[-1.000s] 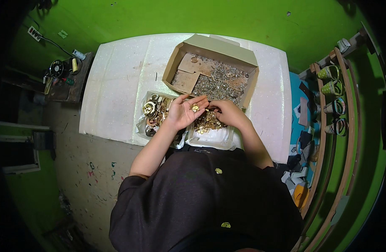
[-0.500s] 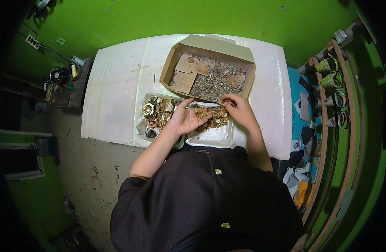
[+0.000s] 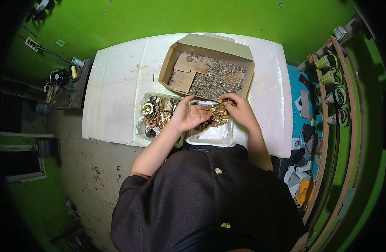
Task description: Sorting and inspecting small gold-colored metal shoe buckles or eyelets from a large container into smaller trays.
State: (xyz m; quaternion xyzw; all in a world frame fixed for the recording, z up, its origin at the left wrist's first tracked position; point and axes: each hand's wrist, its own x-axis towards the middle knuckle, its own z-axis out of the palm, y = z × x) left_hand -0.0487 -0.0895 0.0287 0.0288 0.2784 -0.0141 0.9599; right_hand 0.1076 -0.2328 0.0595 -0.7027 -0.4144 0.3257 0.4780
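Observation:
My left hand (image 3: 187, 119) lies palm up over the left part of a white lined tray (image 3: 212, 138), its fingers stretched out and nothing plainly resting on the palm. Small gold-coloured metal pieces (image 3: 219, 114) are heaped in that tray, right beside the fingertips. Over the heap's right edge, by the near corner of a cardboard box, is my right hand (image 3: 239, 110). Its thumb and fingers are pinched together; whatever is between them is too small to make out. A second white tray (image 3: 140, 129) on the left holds larger gold and silver metal pieces (image 3: 161, 110).
The open cardboard box (image 3: 220, 45) stands behind the trays, with many tiny shiny bits and loose card pieces inside. All stand on a white sparkly tabletop (image 3: 113, 92). On the right is a wooden rack (image 3: 323, 143) with sandals; a small dark table (image 3: 69, 98) stands left.
The gold pieces that lay on my left palm no longer show there. The fingers of that hand have straightened over the heap. My right hand has barely moved.

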